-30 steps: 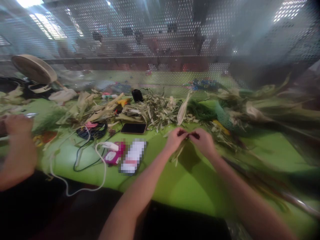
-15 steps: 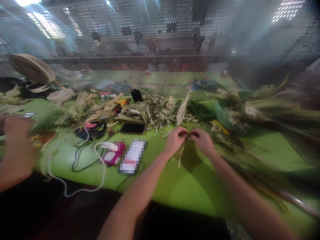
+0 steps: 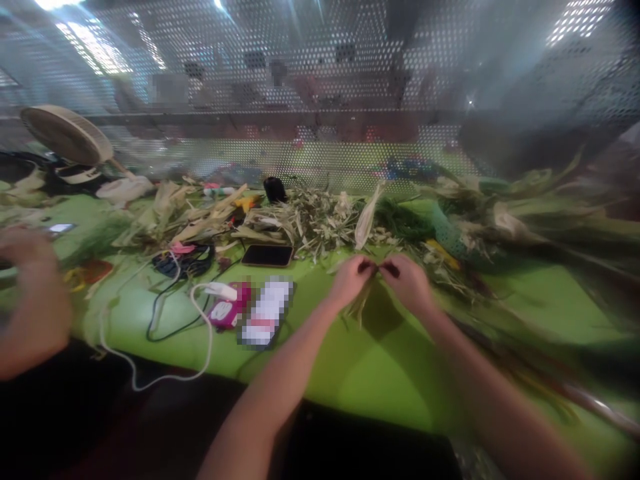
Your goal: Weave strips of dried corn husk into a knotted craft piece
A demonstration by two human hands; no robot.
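Observation:
Over the green table point(image 3: 360, 373), my left hand point(image 3: 353, 280) and my right hand point(image 3: 406, 283) meet with their fingertips almost touching. Both are closed in a pinch. Pale strips of dried husk point(image 3: 358, 308) hang down from between them, beneath the left hand. The exact spot where the fingers grip is small and dark. Just behind the hands a pale corn husk point(image 3: 367, 223) leans upright against a heap of cut husk scraps point(image 3: 323, 223).
Left of my arms lie a phone with a lit screen point(image 3: 266, 313), a dark phone point(image 3: 267, 255), a magenta box point(image 3: 230, 307) and a white cable point(image 3: 207, 353). A co-worker's arm point(image 3: 37, 307) is at far left. A perforated screen point(image 3: 310, 160) stands behind; long husks point(image 3: 545, 220) lie right.
My hands stay pinched together in nearly the same place, with the fingertips slightly shifted. At far left the co-worker's hand has moved, baring more of a small lit screen.

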